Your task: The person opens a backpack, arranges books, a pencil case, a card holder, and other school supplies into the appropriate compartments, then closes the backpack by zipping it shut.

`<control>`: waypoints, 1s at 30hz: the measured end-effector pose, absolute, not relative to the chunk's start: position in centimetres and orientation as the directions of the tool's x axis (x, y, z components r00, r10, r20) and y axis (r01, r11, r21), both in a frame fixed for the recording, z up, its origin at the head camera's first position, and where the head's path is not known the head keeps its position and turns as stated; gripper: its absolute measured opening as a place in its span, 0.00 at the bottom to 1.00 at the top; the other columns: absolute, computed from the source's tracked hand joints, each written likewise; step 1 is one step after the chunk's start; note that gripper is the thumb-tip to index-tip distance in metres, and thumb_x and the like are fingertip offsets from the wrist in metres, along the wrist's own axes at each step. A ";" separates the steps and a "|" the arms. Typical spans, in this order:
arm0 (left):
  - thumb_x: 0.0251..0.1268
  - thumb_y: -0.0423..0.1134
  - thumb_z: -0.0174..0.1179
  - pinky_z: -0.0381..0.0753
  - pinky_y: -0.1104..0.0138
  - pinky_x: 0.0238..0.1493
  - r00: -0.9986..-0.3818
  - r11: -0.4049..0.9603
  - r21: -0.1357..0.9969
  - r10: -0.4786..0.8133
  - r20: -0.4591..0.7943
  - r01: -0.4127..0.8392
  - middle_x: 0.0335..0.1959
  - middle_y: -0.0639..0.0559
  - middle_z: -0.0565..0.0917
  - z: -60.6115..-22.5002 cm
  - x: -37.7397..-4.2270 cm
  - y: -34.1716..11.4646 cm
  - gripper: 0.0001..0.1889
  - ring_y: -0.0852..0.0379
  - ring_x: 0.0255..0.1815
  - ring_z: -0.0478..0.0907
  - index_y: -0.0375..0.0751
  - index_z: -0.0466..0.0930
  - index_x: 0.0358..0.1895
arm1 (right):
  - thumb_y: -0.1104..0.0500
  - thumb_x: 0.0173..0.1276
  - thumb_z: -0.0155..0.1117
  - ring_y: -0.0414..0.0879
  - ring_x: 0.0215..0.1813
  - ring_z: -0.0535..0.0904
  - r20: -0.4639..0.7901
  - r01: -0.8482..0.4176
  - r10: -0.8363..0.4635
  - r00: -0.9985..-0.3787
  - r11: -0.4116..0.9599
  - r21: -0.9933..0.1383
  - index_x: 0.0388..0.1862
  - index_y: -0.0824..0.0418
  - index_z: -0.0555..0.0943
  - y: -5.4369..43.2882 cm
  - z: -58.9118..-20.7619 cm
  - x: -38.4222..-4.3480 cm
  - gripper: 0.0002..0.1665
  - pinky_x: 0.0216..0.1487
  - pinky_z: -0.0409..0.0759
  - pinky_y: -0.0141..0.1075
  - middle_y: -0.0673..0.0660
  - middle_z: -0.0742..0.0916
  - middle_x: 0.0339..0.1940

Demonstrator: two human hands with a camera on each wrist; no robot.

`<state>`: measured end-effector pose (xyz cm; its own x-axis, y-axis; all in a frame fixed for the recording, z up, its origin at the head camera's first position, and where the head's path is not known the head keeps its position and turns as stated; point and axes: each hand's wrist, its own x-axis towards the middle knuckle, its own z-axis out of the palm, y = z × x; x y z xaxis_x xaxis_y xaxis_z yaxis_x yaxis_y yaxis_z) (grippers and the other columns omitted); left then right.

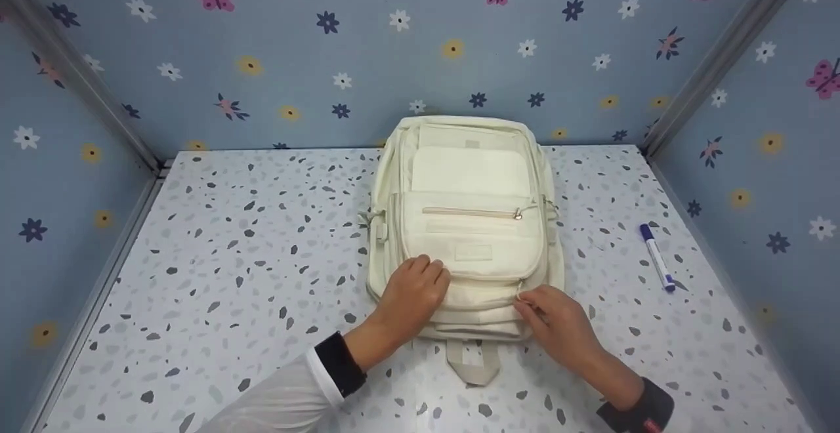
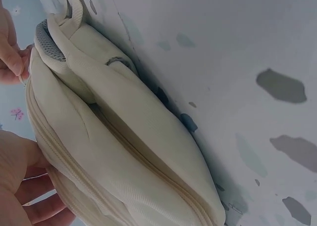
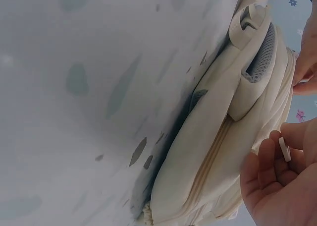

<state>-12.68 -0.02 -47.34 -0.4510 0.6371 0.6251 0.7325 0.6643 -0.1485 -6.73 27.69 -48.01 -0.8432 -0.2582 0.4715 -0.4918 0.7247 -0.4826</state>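
Note:
A cream backpack [image 1: 472,177] lies on its back on the speckled table, its top handle [image 1: 474,372] toward the person. My left hand [image 1: 413,292] grips the fabric at the lower left of the front pocket, fingers bent over its edge. In the left wrist view the thumb and fingers of that hand meet the bag beside a zipper seam [image 2: 74,161]. At the right end of the curved zipper, my right hand [image 1: 561,325] pinches a zipper pull. The right wrist view has this pale pull [image 3: 284,149] between thumb and fingers.
A white marker with purple ends [image 1: 657,257] lies on the table [image 1: 262,249] right of the backpack. Blue flower-patterned panels [image 1: 367,46] stand behind and at both sides. The bag's far end lies close to the back panel.

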 end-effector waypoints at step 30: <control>0.68 0.34 0.68 0.84 0.69 0.42 -0.738 0.519 0.527 0.518 0.432 0.673 0.36 0.51 0.86 -45.6 -8.8 2.8 0.04 0.58 0.38 0.83 0.39 0.89 0.41 | 0.71 0.63 0.73 0.41 0.41 0.84 0.319 -0.506 -0.419 -0.850 0.479 -0.717 0.60 0.56 0.85 22.3 -47.9 -6.4 0.26 0.41 0.86 0.35 0.47 0.87 0.44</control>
<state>-8.84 2.85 -45.59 -0.7385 0.5177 0.4321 0.6726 0.5195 0.5271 -6.39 22.28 -47.89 -0.8497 -0.4194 0.3195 -0.5061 0.4792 -0.7171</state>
